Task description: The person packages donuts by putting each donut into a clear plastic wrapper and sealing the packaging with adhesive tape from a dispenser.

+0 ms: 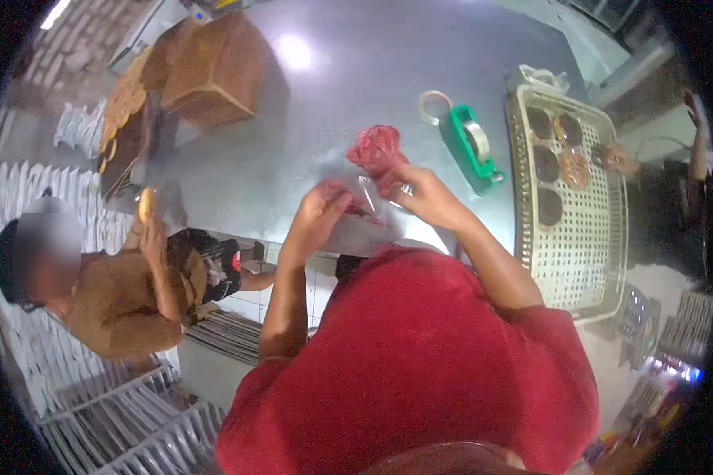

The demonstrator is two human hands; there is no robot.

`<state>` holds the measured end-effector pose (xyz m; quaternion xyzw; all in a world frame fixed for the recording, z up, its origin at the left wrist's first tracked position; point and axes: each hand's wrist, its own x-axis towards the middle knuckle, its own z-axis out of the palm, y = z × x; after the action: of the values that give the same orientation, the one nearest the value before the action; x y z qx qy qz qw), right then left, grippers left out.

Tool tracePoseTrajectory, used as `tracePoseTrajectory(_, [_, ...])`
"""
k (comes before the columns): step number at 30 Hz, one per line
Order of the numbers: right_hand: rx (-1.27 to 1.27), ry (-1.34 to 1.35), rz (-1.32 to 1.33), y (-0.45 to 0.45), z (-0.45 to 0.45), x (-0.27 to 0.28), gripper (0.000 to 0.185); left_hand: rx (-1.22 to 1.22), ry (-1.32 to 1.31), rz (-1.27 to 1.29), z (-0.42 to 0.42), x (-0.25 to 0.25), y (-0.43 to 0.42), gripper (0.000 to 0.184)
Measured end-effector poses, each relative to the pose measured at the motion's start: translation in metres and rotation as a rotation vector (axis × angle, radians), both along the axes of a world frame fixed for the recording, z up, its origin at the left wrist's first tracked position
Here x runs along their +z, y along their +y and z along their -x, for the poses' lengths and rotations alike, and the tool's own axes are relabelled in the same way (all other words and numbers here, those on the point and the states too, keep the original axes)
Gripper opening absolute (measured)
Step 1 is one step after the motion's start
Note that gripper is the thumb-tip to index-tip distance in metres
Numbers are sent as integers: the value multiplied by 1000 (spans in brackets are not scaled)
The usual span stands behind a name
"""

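Observation:
Over the near edge of the metal table, my left hand (318,215) and my right hand (429,199) face each other with fingers closed in a pinch. Between them stretches a clear plastic bag (368,190), gripped from both sides. Just beyond my fingers lies a crumpled pink-red plastic bundle (377,148), close to my right hand; whether it joins the clear bag I cannot tell. Small dark red bits show under the plastic. Right of my right hand stands a green tape dispenser (469,146) with a roll in it.
A loose tape roll (434,108) lies beside the dispenser. At right, a cream plastic crate (574,261) holds several round donuts; another person's hand (617,159) reaches over it. A cardboard box (215,70) stands back left. A co-worker (127,305) at left holds a bread ring (146,204).

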<state>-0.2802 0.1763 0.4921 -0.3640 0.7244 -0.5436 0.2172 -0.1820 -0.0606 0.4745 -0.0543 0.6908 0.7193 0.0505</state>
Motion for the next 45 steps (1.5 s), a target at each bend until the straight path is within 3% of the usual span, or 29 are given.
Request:
tracePoseTrajectory(3, [-213,-267,107,19,-2,-7,19,-3,-18,-104,14,-3,12,14])
tracePoseTrajectory(4, [-304,-393,170,24,-4,-9,12,-126,-94,-9,15,0,14,17])
tracePoseTrajectory(6, [-445,-366,171,41,-6,-14,13,-361,-225,187,19,5,19,22])
tracePoseTrajectory(8, [-673,-303,184,55,-3,-20,14,-272,-190,210,23,-1,18,18])
tracePoseTrajectory(9, [-658,-303,196,64,0,-35,14,-182,-165,230,22,-6,17,15])
tracePoseTrajectory(11, [-551,-205,-90,82,-3,-71,24,-77,-156,253,18,-8,15,12])
tracePoseTrajectory(12, [-538,-213,-91,77,-12,-65,24,-48,-92,231,22,-7,16,13])
tracePoseTrajectory(15, [-845,709,-137,47,-21,-17,28,70,61,201,35,5,20,15])
tracePoseTrajectory(17, [-702,758,-61,24,-17,21,27,-176,304,612,34,16,30,14])
tracePoseTrajectory(20, [-536,837,-10,13,-25,38,27,-217,374,551,31,27,34,13])
tracePoseTrajectory(22, [-210,145,-103,22,-21,24,25,-301,427,470,34,33,54,13])
tracePoseTrajectory(24, [-297,45,-125,33,-17,24,25,-87,233,288,33,46,46,14])
tracePoseTrajectory(26, [-396,-164,-104,35,-15,23,26,-106,174,282,29,40,33,15])
tracePoseTrajectory(28, [-396,-197,-108,42,-12,21,25,-107,56,302,25,34,25,17])
tracePoseTrajectory(30, [-377,-244,-107,47,-11,23,23,-81,111,298,28,33,29,17])
tracePoseTrajectory(33, [-484,-103,-8,44,-16,29,22,-17,232,290,38,37,35,17])
tracePoseTrajectory(36, [-511,-2,2,50,-17,40,20,-83,408,614,49,65,44,12])
tracePoseTrajectory(39, [-476,109,-1,52,-14,42,17,-175,520,622,58,63,49,15])
tracePoseTrajectory(41, [-500,147,56,52,-17,34,16,-170,572,510,58,41,50,15])
tracePoseTrajectory(43, [-545,250,35,44,-24,37,16,-163,835,752,61,29,46,15])
tracePoseTrajectory(45, [-563,356,42,34,-34,48,15,-186,724,649,56,17,48,16])
